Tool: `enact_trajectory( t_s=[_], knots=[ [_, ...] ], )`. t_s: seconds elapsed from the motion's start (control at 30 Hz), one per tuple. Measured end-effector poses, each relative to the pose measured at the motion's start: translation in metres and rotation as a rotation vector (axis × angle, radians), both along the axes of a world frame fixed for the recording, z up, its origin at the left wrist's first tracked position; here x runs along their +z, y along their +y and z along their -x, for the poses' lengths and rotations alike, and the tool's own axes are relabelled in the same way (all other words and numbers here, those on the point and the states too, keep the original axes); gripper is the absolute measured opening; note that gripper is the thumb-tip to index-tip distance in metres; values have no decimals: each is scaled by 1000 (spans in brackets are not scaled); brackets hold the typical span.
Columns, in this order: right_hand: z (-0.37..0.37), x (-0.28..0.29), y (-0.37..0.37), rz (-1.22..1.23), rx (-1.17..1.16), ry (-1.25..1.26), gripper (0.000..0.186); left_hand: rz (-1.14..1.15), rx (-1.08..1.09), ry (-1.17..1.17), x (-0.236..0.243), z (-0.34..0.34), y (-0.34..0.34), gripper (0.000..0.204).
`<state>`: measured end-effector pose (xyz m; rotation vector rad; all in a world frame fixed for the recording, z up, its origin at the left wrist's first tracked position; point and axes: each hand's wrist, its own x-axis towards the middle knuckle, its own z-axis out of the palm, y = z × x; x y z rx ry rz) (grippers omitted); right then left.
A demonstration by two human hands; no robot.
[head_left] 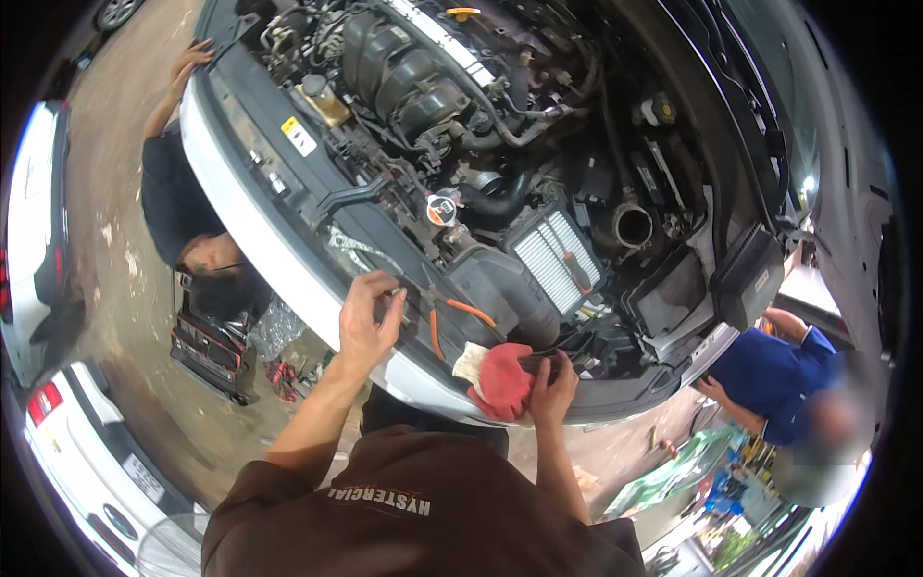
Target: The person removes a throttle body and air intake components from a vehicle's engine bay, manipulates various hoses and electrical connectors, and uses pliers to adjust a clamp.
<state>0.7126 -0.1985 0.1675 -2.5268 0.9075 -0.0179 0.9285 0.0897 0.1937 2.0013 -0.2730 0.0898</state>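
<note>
I'm seeing red rag [504,383] lying wearer's side of radiator cap [441,210]: probably soft, light, grabbable mid-bunch. Right hand [555,387] is resting there too, can't tell grip; left hand [367,322] seems to be pinching, contents unclear.

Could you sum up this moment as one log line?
left hand: at car front, grip unclear | right hand: beside red cloth | between hands: orange-handled tool | engine: exposed
</note>
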Motion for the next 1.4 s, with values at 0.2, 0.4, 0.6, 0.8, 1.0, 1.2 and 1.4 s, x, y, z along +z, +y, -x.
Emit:
enact_trajectory(
  t_s=[0.2,0.4,0.6,0.8,1.0,1.2,1.4],
  knots=[
    [-3,0,0,10,-17,-7,29,-33,31,-25,-13,-2,-3,22],
    [0,-2,-1,18,2,-5,26,-138,56,-117,-20,-4,-4,24],
    [-8,11,-3,-116,-99,-125,25,-95,53,-111,-16,-1,-3,21],
    [-27,21,-15,-257,-314,-348,23,-98,82,-86,-11,0,-13,19],
    [-76,38,-8,-573,-223,-562,21,-164,107,-156,-17,2,-12,18],
    [-117,1,-42,-1037,-376,-365,18,-300,190,-162,-13,4,-16,28],
    [-227,-46,-83,-941,-131,-326,26,-343,250,-168,-18,3,-16,21]
  ],
)
